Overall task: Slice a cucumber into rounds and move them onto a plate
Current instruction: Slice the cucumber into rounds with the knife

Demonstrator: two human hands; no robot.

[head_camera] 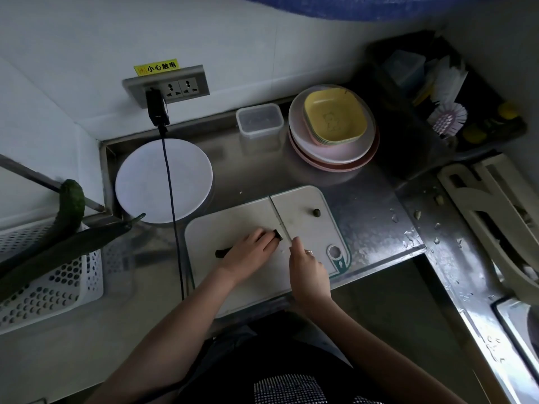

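Steel counter (364,199) carries cutting board (233,225), white plate (145,182) just beside its far-left corner. Cucumber (223,252) lies flat on board. Left hand (248,252) curls over cucumber, pinning it. Right hand (306,265) grips knife (278,218), blade at cucumber's right end. Cut tip (316,212) lies apart, right of blade.

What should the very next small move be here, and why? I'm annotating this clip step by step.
Probably press the knife straight down through the cucumber. The right hand holds its handle with the blade standing at the cucumber's exposed end, while the left hand holds the cucumber down on the cutting board. Only one small end piece lies cut, and the white plate bears no rounds.
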